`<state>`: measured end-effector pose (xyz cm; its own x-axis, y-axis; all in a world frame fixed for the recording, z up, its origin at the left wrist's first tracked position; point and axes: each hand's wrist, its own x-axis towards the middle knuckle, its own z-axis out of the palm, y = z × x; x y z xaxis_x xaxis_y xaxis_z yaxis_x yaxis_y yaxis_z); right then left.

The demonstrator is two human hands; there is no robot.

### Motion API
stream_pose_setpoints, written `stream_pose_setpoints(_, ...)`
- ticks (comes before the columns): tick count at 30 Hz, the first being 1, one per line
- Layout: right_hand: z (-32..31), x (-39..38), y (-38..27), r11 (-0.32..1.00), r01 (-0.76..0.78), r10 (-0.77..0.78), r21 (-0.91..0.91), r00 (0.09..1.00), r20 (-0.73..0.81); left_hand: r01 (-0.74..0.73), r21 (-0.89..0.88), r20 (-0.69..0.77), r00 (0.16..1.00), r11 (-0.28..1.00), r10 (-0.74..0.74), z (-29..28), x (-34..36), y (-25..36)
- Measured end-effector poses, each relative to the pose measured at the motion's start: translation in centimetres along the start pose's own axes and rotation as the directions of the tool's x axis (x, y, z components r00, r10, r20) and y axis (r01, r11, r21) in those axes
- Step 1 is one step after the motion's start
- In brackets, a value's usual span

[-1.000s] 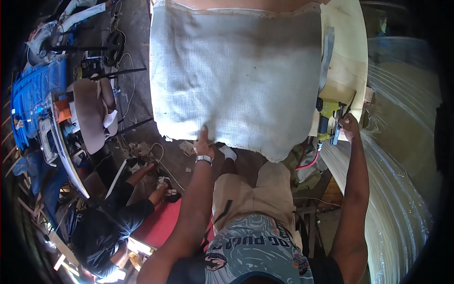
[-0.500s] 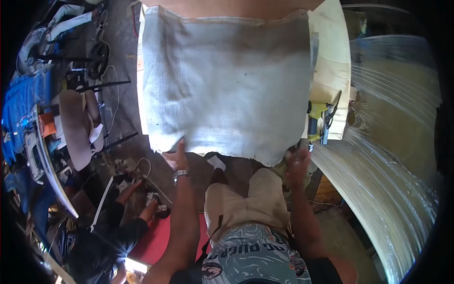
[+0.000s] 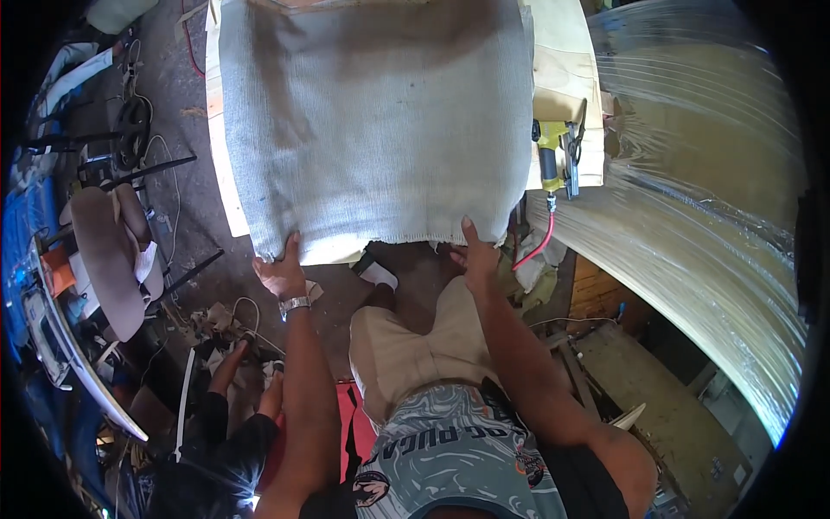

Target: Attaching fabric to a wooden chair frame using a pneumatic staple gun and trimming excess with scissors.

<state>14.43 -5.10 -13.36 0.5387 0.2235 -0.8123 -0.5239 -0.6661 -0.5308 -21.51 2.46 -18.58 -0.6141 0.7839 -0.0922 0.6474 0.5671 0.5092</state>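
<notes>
A grey coarse-woven cloth [image 3: 380,138] lies spread over a pale wooden board [image 3: 566,78], its frayed near edge toward me. My left hand [image 3: 281,272], with a metal watch at the wrist, is closed on the near left corner, thumb on top and fingers underneath. Toward the near right corner, my right hand [image 3: 478,259] pinches the same edge, thumb above the cloth. The fingers of both hands are partly hidden. Right of the cloth, a yellow-green air stapler [image 3: 549,156] rests on the board, with a red hose [image 3: 538,246] running down from it.
Large sheets wrapped in clear plastic [image 3: 692,216] stand along the right. A brown padded cushion [image 3: 105,259] and blue plastic [image 3: 30,208] are at the left. Another person [image 3: 207,454] sits at the lower left, near a white cord [image 3: 251,311].
My right hand has moved in from beside the right corner and taken hold of the cloth's near edge. The view has shifted, so cloth and stapler appear further up and left.
</notes>
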Motion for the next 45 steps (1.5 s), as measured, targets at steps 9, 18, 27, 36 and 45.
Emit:
stream_pose_setpoints(9,-1.9,3.5,1.8,0.818,0.430,-0.439,-0.383,0.896,0.068,-0.019,0.029,0.359,0.933,0.999,0.007,-2.6,0.5,0.9)
stream_pose_setpoints(18,-3.2,5.9,1.6,0.865,0.174,-0.094,-0.470,0.978,0.188,0.159,0.041,0.539,0.828,0.986,-0.156,-2.0,0.5,1.6)
stream_pose_setpoints(27,-4.1,6.8,1.5,0.976,0.217,-0.209,-0.013,0.953,0.222,0.368,-0.357,0.467,0.867,0.858,-0.177,1.2,-0.6,-0.6)
stream_pose_setpoints(36,-11.7,-8.1,-6.5,0.850,0.512,-0.468,-0.125,0.842,0.269,-0.031,-0.122,0.512,0.854,0.992,0.090,-19.0,-1.1,7.9)
stream_pose_setpoints(45,-13.7,-24.8,-21.0,0.611,0.724,-0.691,-0.322,0.685,0.230,-0.482,-0.178,0.374,0.773,0.858,0.512,-38.1,0.5,22.6)
